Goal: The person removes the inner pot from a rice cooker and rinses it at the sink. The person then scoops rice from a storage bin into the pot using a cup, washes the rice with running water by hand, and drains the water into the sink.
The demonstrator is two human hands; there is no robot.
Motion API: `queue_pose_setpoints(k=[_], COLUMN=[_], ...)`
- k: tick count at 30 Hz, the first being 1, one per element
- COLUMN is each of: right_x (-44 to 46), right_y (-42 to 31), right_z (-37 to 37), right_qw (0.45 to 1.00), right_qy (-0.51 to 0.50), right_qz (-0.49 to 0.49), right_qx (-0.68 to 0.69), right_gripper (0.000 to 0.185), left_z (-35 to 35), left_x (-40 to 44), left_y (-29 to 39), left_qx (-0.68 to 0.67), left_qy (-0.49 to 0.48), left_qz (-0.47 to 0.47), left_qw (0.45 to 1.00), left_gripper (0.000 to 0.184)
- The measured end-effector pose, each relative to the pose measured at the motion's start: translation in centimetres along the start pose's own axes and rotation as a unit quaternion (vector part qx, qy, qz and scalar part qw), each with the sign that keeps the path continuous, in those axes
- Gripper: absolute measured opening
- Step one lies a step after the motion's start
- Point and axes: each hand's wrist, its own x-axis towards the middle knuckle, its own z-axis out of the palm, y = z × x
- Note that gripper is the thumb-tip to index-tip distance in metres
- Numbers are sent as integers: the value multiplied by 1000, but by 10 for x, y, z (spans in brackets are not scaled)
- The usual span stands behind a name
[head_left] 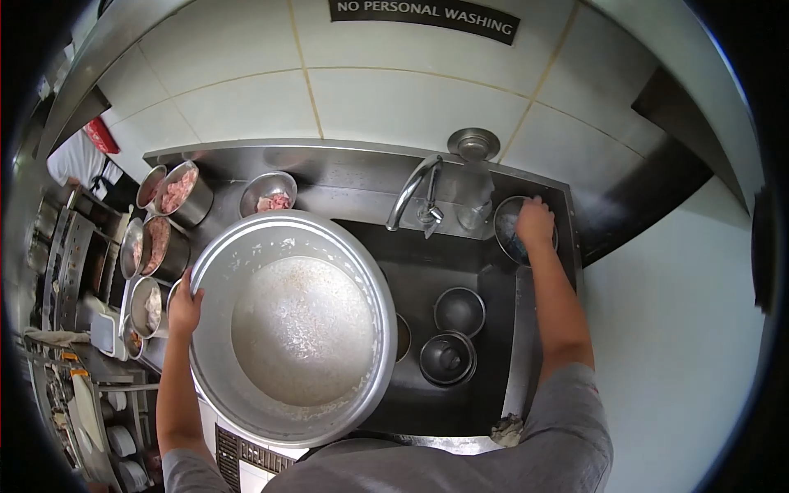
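A large round metal pot [215,337] leans over the left part of the sink, tilted so its inside faces me. Whitish cloudy liquid [300,329] lies in its bottom, and pale bits cling to the inner wall. My left hand [186,306] is closed on the pot's left rim. At the sink's right end, my right hand [536,222] reaches into a small metal bowl [503,234] holding something bluish-grey. Its fingers are curled down and partly hidden, so what they grip cannot be made out.
The sink [411,411] holds metal bowls [460,312] under a curved faucet [415,193]. Metal containers of raw meat [177,193] crowd the left counter, with a meat bowl [271,195] behind the pot. A crumpled scrubber [507,429] sits on the front edge. Another person [78,160] stands far left.
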Motion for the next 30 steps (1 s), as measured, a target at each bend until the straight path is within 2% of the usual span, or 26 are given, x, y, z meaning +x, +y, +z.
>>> queue_pose_setpoints(k=[2,3,4,6,7,9,11,12,13,14,15,16,18,19,21,22,24,25,26,28,29,30], right_x=[-26,-46,-64,-74,-64,-45,-43,-63,-72,-107,-128,-146,-169,-160,-133,-125,-114,-112,-112,-112,-115,-116], right_y=[-42,-73,-97,-131,-129,-126,-124,-126,-134,-150,-165,-187,-226,-235,-252,-257,-268,-274,-278,-282,-284,-287], right_z=[-31,-36,-40,18,77,189,168,98,57,-43,-74,-90,-108,-98,-57,-43,-37,-37,-37,-20,-7,10], right_qw=[984,973,958,962,966,968,963,953,930,765,669,672,524,528,410,416,482,485,490,580,583,856], right_qy=[64,44,26,-3,-31,-81,-131,-34,92,-52,-93,-102,-305,-303,-353,-345,-264,-242,-239,-190,-191,-51], right_qz=[-111,-152,-192,-219,-185,-114,-214,-195,-125,26,1,6,35,40,147,151,108,160,162,131,135,-50], right_qx=[126,169,212,161,178,208,97,228,335,641,737,733,794,792,828,828,828,825,822,782,778,511], right_gripper=[58,56,54,52,51,50,39,31,29,24,20,20,22,22,19,19,13,8,8,9,9,14], left_z=[2,-6,-5,5,1,-15,-4,-1,2,2,4,9,17,16,17,18,19,20,22,19,19,18], left_x=[2,2,7,11,8,4,3,2,5,1,12,18,30,36,48,54,68,72,76,79,79,80], left_y=[0,16,14,5,11,29,7,-1,-3,-10,0,4,20,30,41,45,50,51,51,52,52,51], left_qx=[15,13,15,5,3,1,-11,-22,-36,-30,-22,-21,-23,-26,-29,-28,-36,-36,-42,-39,-43,-43], left_qy=[11,-23,-24,1,1,-70,-20,-15,-12,-9,-11,-11,-24,-35,-44,-46,-42,-41,-43,-52,-57,-51], left_qz=[10,-42,-45,-1,-12,-99,-25,-15,-4,-15,-9,1,13,16,26,31,41,44,45,41,40,42], left_qw=[1000,999,999,1000,1000,993,999,1000,999,999,1000,1000,999,999,998,998,998,998,997,997,997,997], left_gripper=[62,62,62,63,63,61,60,59,58,58,57,56,54,53,53,52,53,53,53,53,53,53])
